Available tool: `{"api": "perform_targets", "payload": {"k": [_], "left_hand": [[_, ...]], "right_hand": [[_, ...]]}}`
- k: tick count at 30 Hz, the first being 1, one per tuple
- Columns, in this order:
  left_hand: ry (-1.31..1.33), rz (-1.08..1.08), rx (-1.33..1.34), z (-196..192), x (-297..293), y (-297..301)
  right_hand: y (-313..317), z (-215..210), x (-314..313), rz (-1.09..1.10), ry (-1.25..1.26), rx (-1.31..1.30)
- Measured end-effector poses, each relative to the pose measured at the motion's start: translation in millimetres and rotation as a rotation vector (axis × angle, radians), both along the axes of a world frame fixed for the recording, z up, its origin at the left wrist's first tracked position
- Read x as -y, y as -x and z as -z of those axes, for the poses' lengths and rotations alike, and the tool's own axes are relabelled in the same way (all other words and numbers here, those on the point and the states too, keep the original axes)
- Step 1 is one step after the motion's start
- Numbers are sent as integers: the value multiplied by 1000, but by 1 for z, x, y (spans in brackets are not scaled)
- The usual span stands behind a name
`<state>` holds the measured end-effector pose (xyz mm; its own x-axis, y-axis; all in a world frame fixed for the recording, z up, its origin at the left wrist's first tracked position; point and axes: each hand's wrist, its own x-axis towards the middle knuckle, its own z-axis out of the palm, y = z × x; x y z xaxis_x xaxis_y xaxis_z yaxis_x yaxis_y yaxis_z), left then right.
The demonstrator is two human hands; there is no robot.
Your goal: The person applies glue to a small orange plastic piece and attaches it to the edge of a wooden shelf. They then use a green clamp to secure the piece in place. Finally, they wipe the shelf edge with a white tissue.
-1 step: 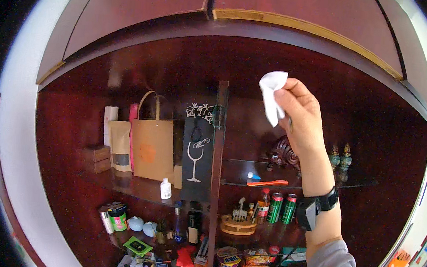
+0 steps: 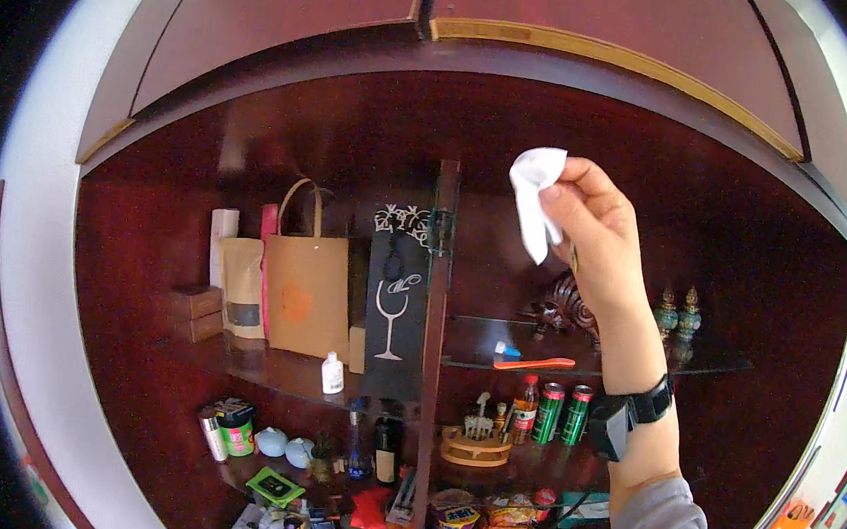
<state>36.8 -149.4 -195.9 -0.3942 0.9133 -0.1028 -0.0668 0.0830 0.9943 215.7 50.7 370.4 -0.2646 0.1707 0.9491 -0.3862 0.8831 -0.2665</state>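
Note:
My right hand is raised in front of the cabinet's right half, a dark band with a box-like device round its wrist. Between thumb and fingers it pinches a crumpled white tissue, whose loose end hangs down. Behind the hand, on the upper glass shelf, stands a dark carved figurine, partly covered by my wrist. Below it, an orange toothbrush-like stick and a small blue-and-white piece lie near that shelf's front edge. My left hand is out of the picture.
A wooden post divides the cabinet. On the left shelf are a brown paper bag, a black wine bag and a small white bottle at the edge. Green cans stand below right; ornate small bottles stand farther right.
The tissue has shifted slightly left and down, its loose end hanging a little lower. The cabinet appears moved marginally to the right in view. My grip is unchanged.

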Motion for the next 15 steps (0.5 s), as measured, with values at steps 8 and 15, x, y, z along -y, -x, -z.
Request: {"api": "perform_targets", "payload": {"k": [8,15], "left_hand": [[-22,-118,68,-28,11,16],[-60,-156,7,-24,20,16]], "right_hand": [[12,17,-15,166,-145,119],[14,2,-53,29,288,2]]}}
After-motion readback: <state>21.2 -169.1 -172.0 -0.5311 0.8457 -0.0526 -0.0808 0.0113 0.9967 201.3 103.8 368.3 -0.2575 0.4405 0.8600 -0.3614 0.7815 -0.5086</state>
